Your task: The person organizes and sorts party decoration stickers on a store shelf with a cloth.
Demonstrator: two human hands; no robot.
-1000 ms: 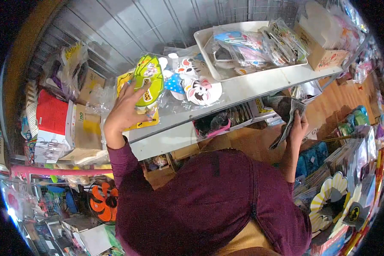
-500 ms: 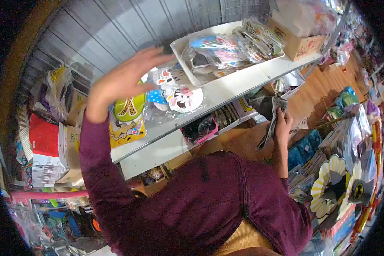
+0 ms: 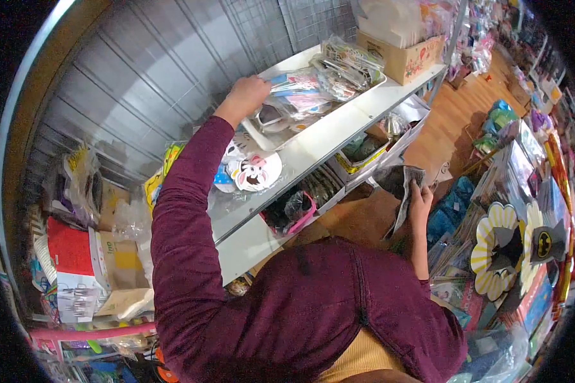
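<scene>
My left hand point(image 3: 248, 97) is closed over the far left end of a white tray point(image 3: 259, 136) on the shelf. Clear-wrapped packets of colourful paper cut-outs point(image 3: 303, 89) fill the tray. Just in front of it lies a cartoon animal mask point(image 3: 254, 173) with a pink nose, partly hidden by my sleeve. Down to the right, my right hand point(image 3: 420, 203) grips a dark grey cloth point(image 3: 399, 185), which hangs folded over the floor.
A cardboard box point(image 3: 402, 59) of packets stands beside the tray. Below are a pink-rimmed basket point(image 3: 300, 220) and a white box point(image 3: 390, 137). Stacked packets point(image 3: 498, 172) and yellow-white scalloped pieces point(image 3: 489, 252) are at right. A red packet point(image 3: 70, 246) lies left.
My left hand has swung from open above the masks to the tray's end and closed there. The view has shifted; my right hand keeps hold of the cloth.
</scene>
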